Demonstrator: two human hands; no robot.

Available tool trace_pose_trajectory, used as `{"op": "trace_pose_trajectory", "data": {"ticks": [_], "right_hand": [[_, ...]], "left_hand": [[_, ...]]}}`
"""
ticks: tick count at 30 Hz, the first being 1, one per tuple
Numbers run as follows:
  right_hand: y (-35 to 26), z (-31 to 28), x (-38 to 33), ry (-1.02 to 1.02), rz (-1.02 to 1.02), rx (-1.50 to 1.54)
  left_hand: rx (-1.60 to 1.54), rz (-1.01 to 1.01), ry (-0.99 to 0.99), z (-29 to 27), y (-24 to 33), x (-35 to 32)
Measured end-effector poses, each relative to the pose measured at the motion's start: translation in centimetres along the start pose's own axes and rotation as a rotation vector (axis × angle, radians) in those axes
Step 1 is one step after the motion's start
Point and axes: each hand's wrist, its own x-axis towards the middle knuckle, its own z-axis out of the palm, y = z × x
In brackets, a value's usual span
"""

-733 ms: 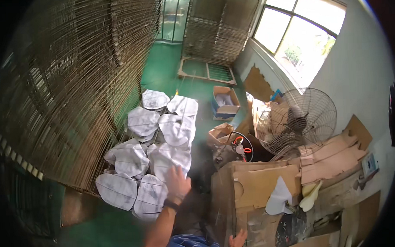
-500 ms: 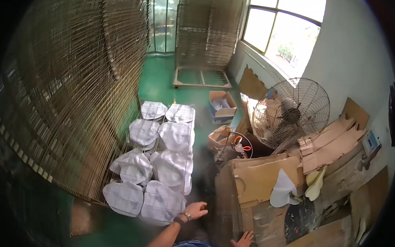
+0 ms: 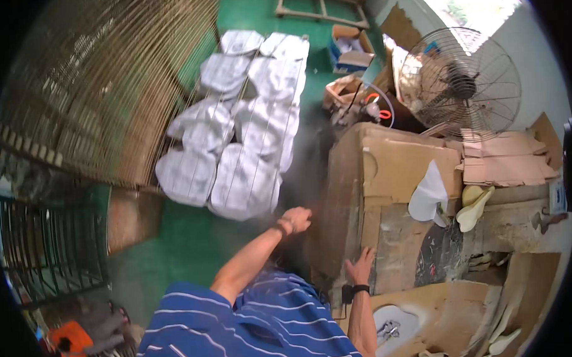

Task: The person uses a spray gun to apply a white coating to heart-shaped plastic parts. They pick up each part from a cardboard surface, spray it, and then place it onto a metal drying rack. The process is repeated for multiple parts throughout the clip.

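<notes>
My left hand hovers in the air left of a cardboard-covered workbench, fingers loosely bent and no object seen in them. My right hand rests on the bench's left edge with its fingers spread. It holds nothing. Ahead of my left hand, several white rounded pads lie in two columns under thin wires on a low rack. On the bench lie a white pointed sheet and cream saddle-shaped pieces. A white piece with metal fittings sits beside my right forearm.
A tall rack of thin rods stands at the left. Beyond the bench are a large caged fan, a blue-and-white carton and a machine with orange-red handles. Dark metal racking and an orange item are at lower left.
The view has tilted down, so the pads and bench appear higher and my torso shows. My left hand's fingers look more bent. My right hand still rests on the bench edge.
</notes>
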Motion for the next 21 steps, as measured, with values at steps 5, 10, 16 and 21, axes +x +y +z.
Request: {"op": "trace_pose_trajectory", "data": {"ticks": [5,10,16,21], "right_hand": [[-0.4,-0.6,0.7,-0.102,0.037,0.024],[-0.6,-0.6,1.1,-0.093,0.035,-0.010],[-5.0,-5.7,4.0,0.090,0.049,0.046],[-14.8,-6.3,11.4,-0.150,-0.145,0.612]], "left_hand": [[-0.024,-0.037,-0.035,-0.7,2.4,0.6],[-0.102,-0.021,0.028,-0.2,2.1,0.9],[-0.235,-0.016,0.045,-0.7,2.6,0.8],[-0.115,-0.008,-0.132,1.3,2.7,1.5]]}}
